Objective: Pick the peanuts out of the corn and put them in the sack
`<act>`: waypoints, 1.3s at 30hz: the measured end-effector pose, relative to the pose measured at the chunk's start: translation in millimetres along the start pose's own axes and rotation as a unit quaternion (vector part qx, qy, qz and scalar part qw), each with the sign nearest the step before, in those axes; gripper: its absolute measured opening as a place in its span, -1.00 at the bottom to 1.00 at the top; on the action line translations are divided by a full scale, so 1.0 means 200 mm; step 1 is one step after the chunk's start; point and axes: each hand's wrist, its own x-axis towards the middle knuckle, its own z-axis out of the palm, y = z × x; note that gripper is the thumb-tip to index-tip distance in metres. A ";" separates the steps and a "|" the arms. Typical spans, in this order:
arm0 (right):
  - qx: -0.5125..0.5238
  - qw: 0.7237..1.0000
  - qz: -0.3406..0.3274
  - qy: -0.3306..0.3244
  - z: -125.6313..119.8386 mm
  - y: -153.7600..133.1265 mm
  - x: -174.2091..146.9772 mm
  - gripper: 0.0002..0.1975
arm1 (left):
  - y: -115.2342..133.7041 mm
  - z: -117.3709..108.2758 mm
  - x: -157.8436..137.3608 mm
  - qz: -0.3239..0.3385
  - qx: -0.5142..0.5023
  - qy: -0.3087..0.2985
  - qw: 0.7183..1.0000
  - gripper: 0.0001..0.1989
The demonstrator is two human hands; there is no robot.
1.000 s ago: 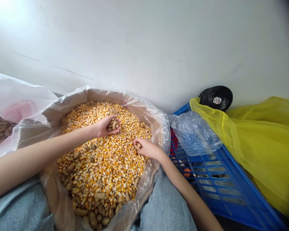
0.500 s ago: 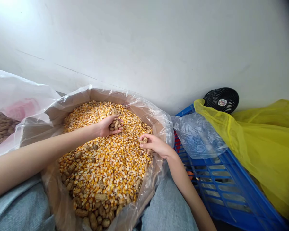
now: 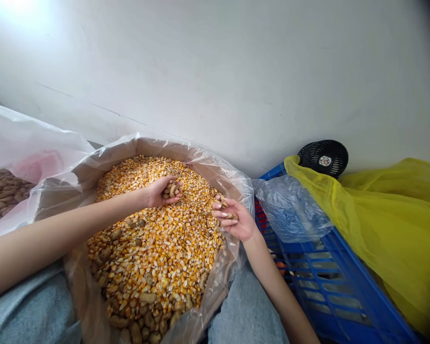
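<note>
Two hands holding peanuts over corn
The left hand (image 3: 166, 191) and right hand (image 3: 238, 220) each cup peanuts (image 3: 172, 189) above corn (image 3: 165, 253) in a plastic-lined box (image 3: 197, 167); a blue crate (image 3: 329, 282) stands beside it.

Bulk corn (image 3: 175, 248), a crate (image 3: 360, 274) and wall (image 3: 215, 71) suggest indoor storage.

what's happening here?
A person's bare left hand cups several tan, unshelled peanuts above loose yellow-and-white corn kernels in a brown container lined with clear plastic. The right hand, near the container's right side, holds a few more peanuts in loosely curled fingers. Other peanuts lie among the corn, most thickly at the near edge. A blue slatted plastic crate stands to the right.
</note>
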 end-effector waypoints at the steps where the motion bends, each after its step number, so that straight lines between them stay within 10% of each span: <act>1: 0.006 1.000 -0.001 0.003 0.00 0.00 0.00 -0.91 | 0.00 0.00 0.00 0.001 -0.001 0.000 1.000 -0.80; 19: 0.013 0.999 -0.008 0.043 0.01 0.01 0.02 -0.89 | 0.08 -0.03 -0.04 0.063 -0.118 -0.018 0.991 -0.71; 27: -0.001 0.995 0.004 0.104 0.01 0.03 0.02 -0.86 | 0.31 -0.34 -0.52 0.246 -0.200 0.061 0.946 -0.86; 31: -0.028 0.989 0.003 0.146 0.01 0.02 0.03 -0.84 | 0.29 -0.76 -0.83 0.293 -0.002 0.383 0.876 -0.86; 34: -0.034 0.986 0.002 0.165 0.03 0.03 0.03 -0.84 | 0.21 -0.96 -1.00 0.360 0.229 0.554 0.715 -0.65; 36: -0.026 0.985 -0.001 0.171 0.03 0.03 0.03 -0.85 | 0.11 -0.94 -1.05 0.399 0.311 0.555 0.660 -0.57; 39: 0.014 0.986 0.000 0.164 0.05 0.02 0.05 -0.90 | -0.07 -0.75 -1.01 0.437 0.337 0.414 0.724 -0.60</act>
